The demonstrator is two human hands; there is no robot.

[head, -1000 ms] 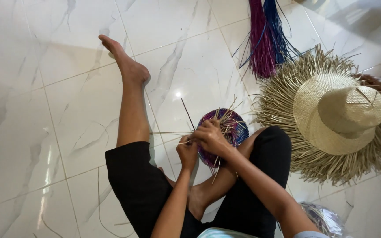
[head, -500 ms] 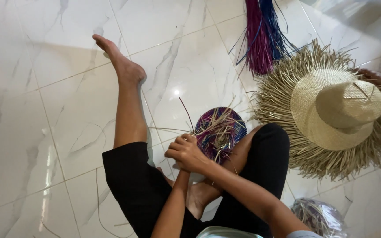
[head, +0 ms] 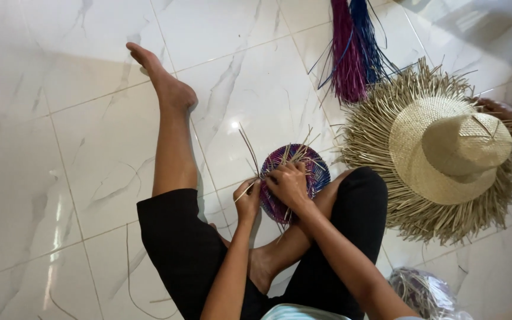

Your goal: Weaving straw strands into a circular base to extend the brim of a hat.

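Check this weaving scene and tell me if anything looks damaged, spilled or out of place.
Nothing stands out. Loose straw ends poke from the purple woven piece under both hands, left hand and right hand, and the straw hat has a ragged fringe of unwoven ends.

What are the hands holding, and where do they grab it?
Both hands hold the round purple woven piece at its near-left edge: the left hand pinches loose pale straws at the rim, the right hand lies on top.

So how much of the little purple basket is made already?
The round woven part of the purple and blue basket looks done. Both hands, left hand and right hand, are working straw strands at its rim. Loose ends stick out unwoven, and bundles of dyed straw lie unused on the floor.
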